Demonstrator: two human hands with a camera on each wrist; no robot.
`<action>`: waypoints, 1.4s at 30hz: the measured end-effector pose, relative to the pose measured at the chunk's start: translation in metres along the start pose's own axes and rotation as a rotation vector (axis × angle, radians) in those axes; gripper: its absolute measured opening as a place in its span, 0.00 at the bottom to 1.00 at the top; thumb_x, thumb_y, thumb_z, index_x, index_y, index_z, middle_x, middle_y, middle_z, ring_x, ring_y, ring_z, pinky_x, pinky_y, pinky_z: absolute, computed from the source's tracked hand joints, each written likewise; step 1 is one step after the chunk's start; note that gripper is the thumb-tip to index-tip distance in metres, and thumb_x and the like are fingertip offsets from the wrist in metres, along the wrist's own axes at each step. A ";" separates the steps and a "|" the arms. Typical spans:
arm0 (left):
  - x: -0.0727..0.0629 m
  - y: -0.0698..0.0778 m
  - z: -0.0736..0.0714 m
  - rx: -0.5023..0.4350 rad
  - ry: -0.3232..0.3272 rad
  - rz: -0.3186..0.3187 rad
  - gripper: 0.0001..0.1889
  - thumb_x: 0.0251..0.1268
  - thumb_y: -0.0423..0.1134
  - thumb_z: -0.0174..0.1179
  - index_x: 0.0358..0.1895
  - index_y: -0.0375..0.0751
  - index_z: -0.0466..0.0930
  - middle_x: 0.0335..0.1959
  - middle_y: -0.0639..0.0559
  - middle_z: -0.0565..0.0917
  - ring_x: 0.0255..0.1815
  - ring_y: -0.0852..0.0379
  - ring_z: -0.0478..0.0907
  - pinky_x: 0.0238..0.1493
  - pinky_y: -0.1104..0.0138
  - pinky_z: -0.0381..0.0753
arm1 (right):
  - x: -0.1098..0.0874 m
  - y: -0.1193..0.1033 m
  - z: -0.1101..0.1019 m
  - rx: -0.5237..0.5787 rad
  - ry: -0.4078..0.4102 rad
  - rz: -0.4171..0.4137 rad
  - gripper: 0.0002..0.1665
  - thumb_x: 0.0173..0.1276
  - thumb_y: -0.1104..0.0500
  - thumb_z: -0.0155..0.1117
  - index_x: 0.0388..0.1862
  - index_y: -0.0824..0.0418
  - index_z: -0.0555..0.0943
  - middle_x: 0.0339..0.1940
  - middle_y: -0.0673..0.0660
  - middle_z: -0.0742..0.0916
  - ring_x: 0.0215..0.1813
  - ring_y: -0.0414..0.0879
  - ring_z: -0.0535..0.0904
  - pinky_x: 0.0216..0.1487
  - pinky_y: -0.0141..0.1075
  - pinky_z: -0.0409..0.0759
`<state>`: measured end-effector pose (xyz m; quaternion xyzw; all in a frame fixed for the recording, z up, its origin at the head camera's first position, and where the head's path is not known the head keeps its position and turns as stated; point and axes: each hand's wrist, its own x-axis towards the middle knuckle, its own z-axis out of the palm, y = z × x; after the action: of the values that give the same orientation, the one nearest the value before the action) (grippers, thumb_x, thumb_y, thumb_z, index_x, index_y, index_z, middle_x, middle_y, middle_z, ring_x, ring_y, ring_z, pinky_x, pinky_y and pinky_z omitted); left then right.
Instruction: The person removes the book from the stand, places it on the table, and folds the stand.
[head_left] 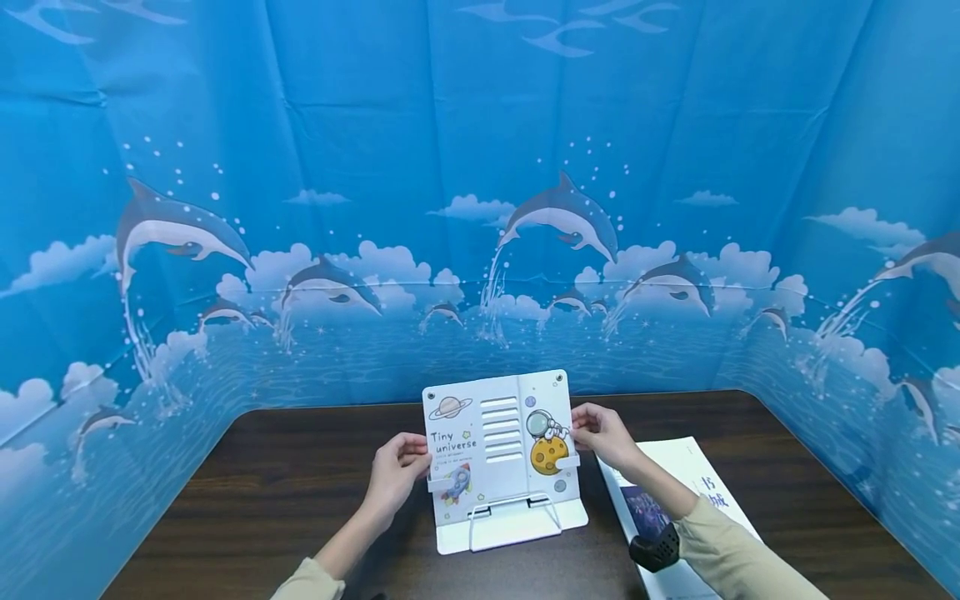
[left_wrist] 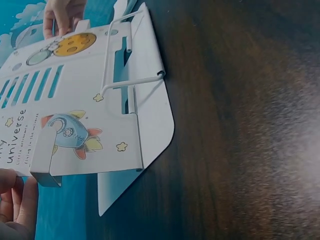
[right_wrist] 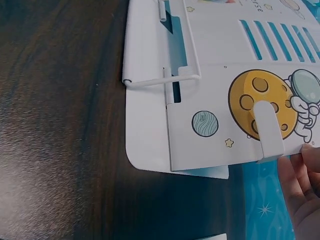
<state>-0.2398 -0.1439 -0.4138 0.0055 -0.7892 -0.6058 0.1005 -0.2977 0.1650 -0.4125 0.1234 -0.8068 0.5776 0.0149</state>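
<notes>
A white book stand point(head_left: 500, 450) printed with a rocket, a planet and an astronaut on a yellow moon stands on the table, its panel upright and leaning back. At its left edge, my left hand point(head_left: 396, 471) pinches the panel between thumb and fingers, just beside the left page clip point(left_wrist: 46, 155). My right hand point(head_left: 606, 433) pinches the opposite edge, close to the right page clip point(right_wrist: 268, 131). A white wire bar point(head_left: 514, 510) crosses the lower front above the base plate point(head_left: 517, 535), which rests on the dark wood.
To the right, a white book point(head_left: 675, 454) with a dark picture on its cover lies under my right forearm. The dark wooden table point(head_left: 300, 483) is enclosed by a blue dolphin-print curtain point(head_left: 390, 167) at the back and sides. A black band point(head_left: 655, 547) sits on my right wrist.
</notes>
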 end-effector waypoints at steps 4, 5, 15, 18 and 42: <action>-0.006 0.001 0.000 -0.023 -0.008 -0.005 0.10 0.58 0.24 0.55 0.44 0.28 0.72 0.37 0.41 0.77 0.34 0.54 0.77 0.36 0.67 0.81 | 0.003 0.000 0.002 0.008 0.013 0.013 0.10 0.60 0.74 0.56 0.42 0.73 0.74 0.32 0.60 0.79 0.33 0.45 0.76 0.36 0.41 0.81; -0.008 0.001 -0.001 -0.026 -0.010 -0.005 0.10 0.58 0.24 0.55 0.44 0.27 0.72 0.37 0.41 0.77 0.35 0.54 0.77 0.36 0.67 0.81 | 0.003 0.000 0.003 0.006 0.014 0.012 0.10 0.60 0.74 0.56 0.42 0.73 0.74 0.32 0.60 0.79 0.33 0.45 0.76 0.36 0.41 0.81; -0.019 0.001 -0.001 -0.055 0.013 -0.031 0.11 0.58 0.24 0.55 0.45 0.29 0.69 0.37 0.41 0.76 0.34 0.54 0.77 0.34 0.69 0.81 | 0.013 0.001 0.011 -0.001 0.063 0.031 0.11 0.60 0.73 0.57 0.42 0.70 0.76 0.32 0.59 0.79 0.33 0.46 0.75 0.36 0.35 0.81; -0.022 0.000 0.000 -0.070 0.017 -0.034 0.12 0.58 0.23 0.55 0.45 0.28 0.69 0.37 0.41 0.76 0.34 0.54 0.77 0.34 0.69 0.81 | 0.015 0.001 0.013 0.003 0.072 0.030 0.10 0.60 0.73 0.57 0.42 0.71 0.76 0.31 0.59 0.79 0.32 0.46 0.75 0.35 0.35 0.81; -0.042 0.005 0.004 -0.123 0.017 -0.074 0.13 0.56 0.23 0.56 0.44 0.27 0.67 0.36 0.43 0.75 0.32 0.58 0.75 0.33 0.68 0.81 | 0.025 -0.004 0.024 0.032 0.105 0.056 0.10 0.61 0.73 0.56 0.43 0.71 0.77 0.33 0.59 0.79 0.33 0.46 0.73 0.34 0.32 0.77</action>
<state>-0.1989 -0.1330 -0.4165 0.0340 -0.7489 -0.6563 0.0849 -0.3181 0.1369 -0.4130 0.0705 -0.7986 0.5964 0.0389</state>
